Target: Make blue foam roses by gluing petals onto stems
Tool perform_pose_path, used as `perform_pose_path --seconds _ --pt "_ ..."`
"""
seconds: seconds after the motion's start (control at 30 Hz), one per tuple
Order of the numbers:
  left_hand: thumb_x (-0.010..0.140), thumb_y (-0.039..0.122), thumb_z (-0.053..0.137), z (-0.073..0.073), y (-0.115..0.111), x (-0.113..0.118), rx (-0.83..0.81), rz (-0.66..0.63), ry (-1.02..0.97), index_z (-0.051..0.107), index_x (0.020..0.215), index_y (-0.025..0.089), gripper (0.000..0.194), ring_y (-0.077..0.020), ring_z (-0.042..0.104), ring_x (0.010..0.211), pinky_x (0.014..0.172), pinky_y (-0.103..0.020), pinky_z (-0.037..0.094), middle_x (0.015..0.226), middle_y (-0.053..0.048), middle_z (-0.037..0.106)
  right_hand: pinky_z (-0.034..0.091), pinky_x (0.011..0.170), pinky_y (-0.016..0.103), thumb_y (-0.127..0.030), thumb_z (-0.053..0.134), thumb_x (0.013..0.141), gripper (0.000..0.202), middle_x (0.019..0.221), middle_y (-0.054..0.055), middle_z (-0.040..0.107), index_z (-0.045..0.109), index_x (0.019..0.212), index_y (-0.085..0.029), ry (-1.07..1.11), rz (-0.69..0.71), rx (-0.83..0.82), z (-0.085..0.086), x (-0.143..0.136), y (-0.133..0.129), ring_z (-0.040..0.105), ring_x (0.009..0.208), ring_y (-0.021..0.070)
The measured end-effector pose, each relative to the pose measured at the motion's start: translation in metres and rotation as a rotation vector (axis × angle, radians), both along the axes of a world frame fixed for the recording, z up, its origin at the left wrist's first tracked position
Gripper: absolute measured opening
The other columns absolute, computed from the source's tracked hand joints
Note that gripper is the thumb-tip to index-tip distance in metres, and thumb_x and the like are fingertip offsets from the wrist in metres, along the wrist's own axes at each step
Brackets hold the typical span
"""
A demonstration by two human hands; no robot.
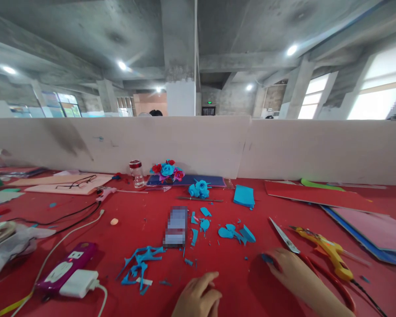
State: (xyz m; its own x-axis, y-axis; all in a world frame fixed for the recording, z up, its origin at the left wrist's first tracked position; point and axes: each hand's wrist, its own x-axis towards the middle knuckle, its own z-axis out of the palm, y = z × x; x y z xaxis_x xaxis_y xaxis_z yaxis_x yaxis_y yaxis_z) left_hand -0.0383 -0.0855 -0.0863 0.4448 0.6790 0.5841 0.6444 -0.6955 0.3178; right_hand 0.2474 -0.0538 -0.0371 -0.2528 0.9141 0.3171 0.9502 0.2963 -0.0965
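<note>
At the bottom centre, my left hand (199,296) rests near the table edge, fingers curled and apart with nothing in them. My right hand (288,269) lies to the right, its fingertips closed on a small blue paper piece (268,259). Beside that wrist are scissors (285,237) with red handles and a yellow glue gun (330,251). Ahead of my hands lie blue paper petals (232,233) and small blue scraps (194,235). A phone (176,226) lies left of them, with blue offcuts (140,264) below it.
A purple power strip (67,268) with a white charger (79,283) and cables lies on the left. At the back stand a glass jar (137,176), paper flowers (167,169) and blue roses (199,189), before a white partition (198,141). Coloured sheets (376,226) lie on the right.
</note>
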Motion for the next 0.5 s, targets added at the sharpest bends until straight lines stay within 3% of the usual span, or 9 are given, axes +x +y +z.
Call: perform_pose_path --seconds 0.1,0.27,0.5 --pt "0.068 0.005 0.048 0.003 -0.001 0.0 0.001 0.002 0.017 0.063 0.08 0.024 0.026 -0.0112 0.062 0.077 0.076 -0.019 0.051 0.106 0.0 0.063 0.049 0.072 0.029 -0.008 0.042 0.069 0.033 0.085 0.008 0.07 0.067 0.087 -0.018 -0.031 0.034 -0.103 0.006 0.002 -0.002 0.065 0.08 0.0206" --pt "0.066 0.003 0.047 0.008 -0.002 0.001 -0.05 -0.009 -0.024 0.063 0.082 0.025 0.032 -0.0119 0.062 0.079 0.076 -0.021 0.051 0.109 0.002 0.062 0.049 0.069 0.029 -0.003 0.037 0.069 0.036 0.083 0.009 0.07 0.067 0.084 -0.017 -0.061 0.01 -0.041 0.002 0.001 0.003 0.066 0.077 0.0209" --pt "0.067 0.003 0.045 0.004 -0.003 0.001 -0.066 -0.025 -0.053 0.063 0.079 0.023 0.029 -0.0128 0.063 0.076 0.074 -0.022 0.051 0.107 -0.001 0.063 0.048 0.07 0.028 -0.016 0.036 0.076 0.029 0.083 0.006 0.07 0.065 0.083 -0.019 0.175 -0.06 -0.075 -0.004 0.009 0.011 0.065 0.077 0.0193"
